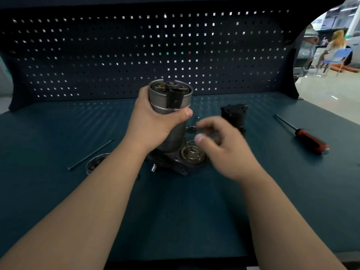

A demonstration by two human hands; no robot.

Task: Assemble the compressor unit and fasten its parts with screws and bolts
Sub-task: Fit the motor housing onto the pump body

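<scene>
Two hands: left hand (153,123) wraps the standing grey cylinder (158,99), open-topped, on its dark base (176,167); right hand (224,145) blurred, curled, contents indeterminable.

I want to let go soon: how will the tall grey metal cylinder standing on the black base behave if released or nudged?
Likely heavy for its size: the tall grey metal cylinder shows packed motor parts in its open top. Tall on a low black base, it may tip once the left hand gripping it lets go. Its smooth wall looks slippery.
</scene>
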